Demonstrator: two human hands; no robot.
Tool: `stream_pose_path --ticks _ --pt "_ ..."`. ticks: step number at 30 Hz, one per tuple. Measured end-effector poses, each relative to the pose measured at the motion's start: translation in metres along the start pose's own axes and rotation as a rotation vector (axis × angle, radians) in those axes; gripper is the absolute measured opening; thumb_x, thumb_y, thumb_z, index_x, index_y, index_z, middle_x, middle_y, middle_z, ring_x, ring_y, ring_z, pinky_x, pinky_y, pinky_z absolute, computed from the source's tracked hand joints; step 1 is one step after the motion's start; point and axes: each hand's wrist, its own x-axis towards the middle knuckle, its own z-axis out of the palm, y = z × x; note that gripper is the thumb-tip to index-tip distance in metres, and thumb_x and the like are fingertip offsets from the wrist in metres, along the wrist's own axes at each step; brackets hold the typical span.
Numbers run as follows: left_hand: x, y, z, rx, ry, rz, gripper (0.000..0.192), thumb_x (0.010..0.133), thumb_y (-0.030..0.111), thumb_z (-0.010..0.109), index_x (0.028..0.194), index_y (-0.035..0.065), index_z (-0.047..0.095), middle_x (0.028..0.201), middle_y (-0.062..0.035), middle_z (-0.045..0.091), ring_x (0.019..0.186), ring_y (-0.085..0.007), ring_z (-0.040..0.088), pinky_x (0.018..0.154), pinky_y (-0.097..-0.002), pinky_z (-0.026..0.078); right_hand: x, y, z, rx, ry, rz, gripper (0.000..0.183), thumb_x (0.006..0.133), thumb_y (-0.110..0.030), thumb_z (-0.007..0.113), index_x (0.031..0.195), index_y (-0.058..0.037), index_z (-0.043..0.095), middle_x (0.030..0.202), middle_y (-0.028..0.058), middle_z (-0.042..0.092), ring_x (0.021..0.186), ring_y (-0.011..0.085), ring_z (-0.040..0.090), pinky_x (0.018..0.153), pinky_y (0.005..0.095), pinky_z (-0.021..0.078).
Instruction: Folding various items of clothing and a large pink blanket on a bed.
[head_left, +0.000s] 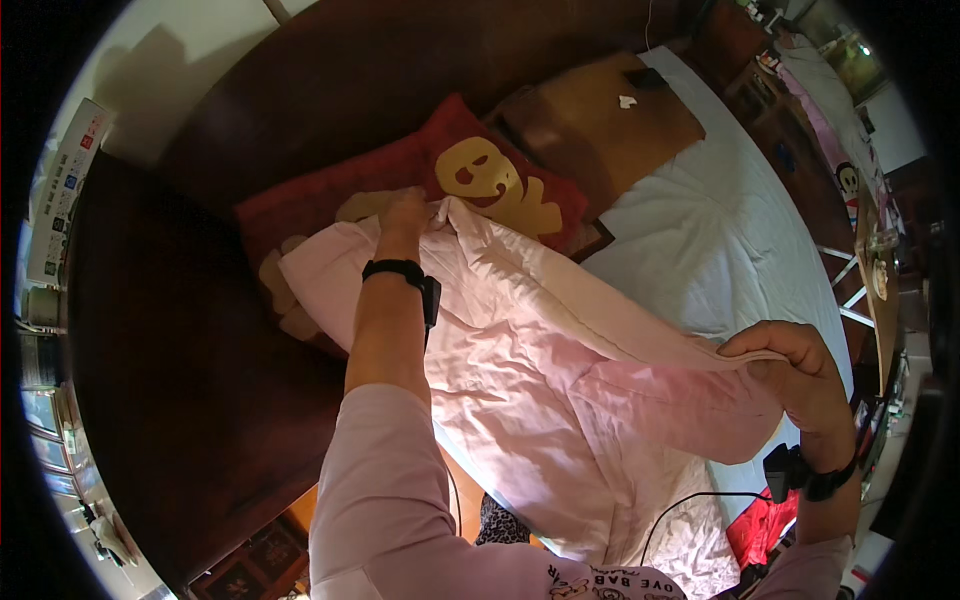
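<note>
A pink quilt (517, 352) hangs between my two hands over the bed, wrinkled and sloping towards me. My left hand (405, 216) grips its far edge, close to a red pillow (337, 172) with tan patterns. At the right, my right hand (799, 367) pinches another stretch of the edge between thumb and fingers. The edge runs in a slack fold from one hand to the other. Its lower part falls near my body and hides some of the pale blue bed sheet (690, 217). Each wrist wears a black strap with a small device.
A brown board-like panel (600, 127) with a dark flat object (645, 78) lies beyond the pillow. The dark wooden headboard (300, 97) curves behind. Red cloth (761, 529) lies at lower right. A black cable (675, 501) runs from my right wrist. A printed box (67, 191) stands at far left.
</note>
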Motion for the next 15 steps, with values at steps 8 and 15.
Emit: stream_pose_path --ticks 8,15 --pt "0.01 -0.012 0.021 0.319 -0.159 0.216 0.031 0.078 0.024 0.057 0.104 0.0069 0.06 0.112 -0.017 0.058 0.106 -0.0325 0.055 0.088 -0.0424 0.044 0.003 0.013 -0.005 0.065 -0.027 0.008 0.022 0.084 -0.006 0.053 0.102 0.0058 0.06 0.097 0.0104 0.064 0.09 0.0121 0.058 0.082 0.0227 0.0424" --pt "0.024 0.007 -0.086 -0.203 0.339 -0.096 0.021 0.076 0.017 0.059 0.093 0.0041 0.058 0.097 -0.0168 0.06 0.094 -0.0352 0.056 0.08 -0.0443 0.045 0.019 0.014 -0.024 0.05 0.281 -0.017 0.029 0.086 -0.013 0.053 0.109 0.0044 0.055 0.097 0.008 0.063 0.089 0.0107 0.058 0.08 0.0223 0.0447"
